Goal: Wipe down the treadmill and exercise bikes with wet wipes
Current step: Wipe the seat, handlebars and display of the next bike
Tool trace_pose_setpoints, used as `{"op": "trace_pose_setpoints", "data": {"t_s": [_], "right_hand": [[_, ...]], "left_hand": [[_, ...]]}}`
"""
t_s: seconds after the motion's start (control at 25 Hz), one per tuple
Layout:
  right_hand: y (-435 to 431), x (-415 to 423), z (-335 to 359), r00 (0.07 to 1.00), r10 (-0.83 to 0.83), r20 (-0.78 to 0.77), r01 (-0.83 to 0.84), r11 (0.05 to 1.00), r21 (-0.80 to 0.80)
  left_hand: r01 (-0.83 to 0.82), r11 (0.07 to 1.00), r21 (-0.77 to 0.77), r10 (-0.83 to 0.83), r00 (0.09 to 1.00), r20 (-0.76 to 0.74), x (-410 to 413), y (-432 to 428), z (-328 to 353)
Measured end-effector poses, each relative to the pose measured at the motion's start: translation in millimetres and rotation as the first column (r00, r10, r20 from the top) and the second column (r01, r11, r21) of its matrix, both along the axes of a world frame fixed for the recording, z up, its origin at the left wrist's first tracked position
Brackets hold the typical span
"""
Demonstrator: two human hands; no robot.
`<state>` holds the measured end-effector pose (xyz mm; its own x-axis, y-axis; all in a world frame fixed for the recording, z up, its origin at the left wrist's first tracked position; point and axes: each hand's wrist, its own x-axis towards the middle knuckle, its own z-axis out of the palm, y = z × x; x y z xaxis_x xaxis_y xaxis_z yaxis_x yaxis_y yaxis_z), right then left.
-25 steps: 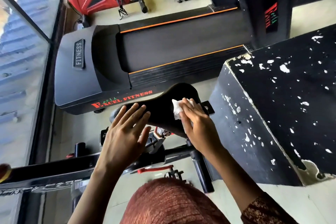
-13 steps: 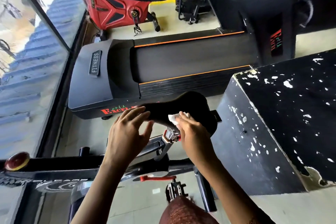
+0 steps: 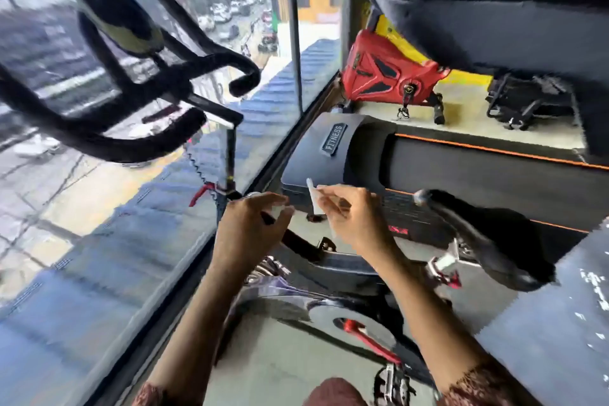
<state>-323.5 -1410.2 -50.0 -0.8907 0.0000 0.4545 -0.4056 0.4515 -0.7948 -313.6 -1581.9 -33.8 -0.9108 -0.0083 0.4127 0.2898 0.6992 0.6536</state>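
Observation:
My right hand (image 3: pixel 354 219) pinches a white wet wipe (image 3: pixel 314 198) in the air above the exercise bike's frame (image 3: pixel 333 270). My left hand (image 3: pixel 250 227) hovers beside it with fingers loosely curled, holding nothing. The bike's black saddle (image 3: pixel 484 234) is off to the right, apart from both hands. Its black handlebars (image 3: pixel 138 99) rise at the upper left, blurred. The black treadmill (image 3: pixel 461 171) with orange stripes lies behind the hands.
A glass window wall (image 3: pixel 99 208) runs along the left. A red exercise machine (image 3: pixel 382 72) stands at the back. A chipped black box (image 3: pixel 566 323) is at the right. The bike's red crank and pedal (image 3: pixel 389 369) are below my hands.
Both hands have left the saddle and lifted away to the left, the right one carrying the wipe. The view has swung up and left, bringing the handlebars into sight.

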Motion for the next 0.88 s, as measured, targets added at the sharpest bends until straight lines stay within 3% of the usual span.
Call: {"op": "trace_pose_setpoints", "data": {"t_s": [0.44, 0.88], "right_hand": [[-180.0, -0.1, 60.4, 0.905, 0.424, -0.005, -0.424, 0.906, 0.004], [-331.6, -111.2, 121.1, 0.826, 0.497, -0.265, -0.523, 0.852, -0.032]], "left_hand": [[-0.419, 0.908, -0.014, 0.417, 0.905, -0.083, 67.0, -171.5, 47.3], [-0.55, 0.834, 0.035, 0.539, 0.8, -0.265, -16.7, -292.6, 98.7]]}}
